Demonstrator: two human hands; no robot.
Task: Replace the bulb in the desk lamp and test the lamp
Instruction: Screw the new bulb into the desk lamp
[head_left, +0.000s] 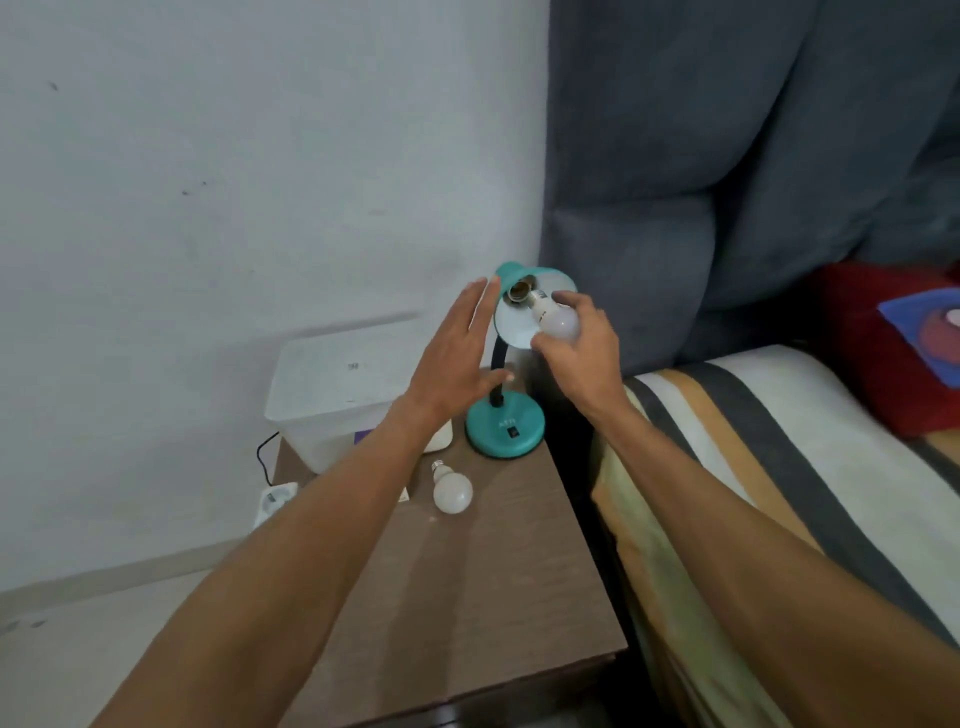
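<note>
A teal desk lamp (505, 426) stands at the back right of a brown bedside table (488, 597). Its shade (511, 325) is tilted toward me and the metal socket (519, 289) inside shows. My right hand (582, 343) grips a white bulb (558, 322) with its screw base right at the socket mouth. My left hand (457, 353) is flat with fingers spread, just left of the shade, holding nothing. A second white bulb (451, 491) lies on the table in front of the lamp base.
A translucent plastic box (332, 395) stands at the table's back left. A white power strip (272, 501) and black cable (262, 449) lie on the floor by the wall. A bed with a striped cover (753, 467) and grey headboard (727, 156) is on the right.
</note>
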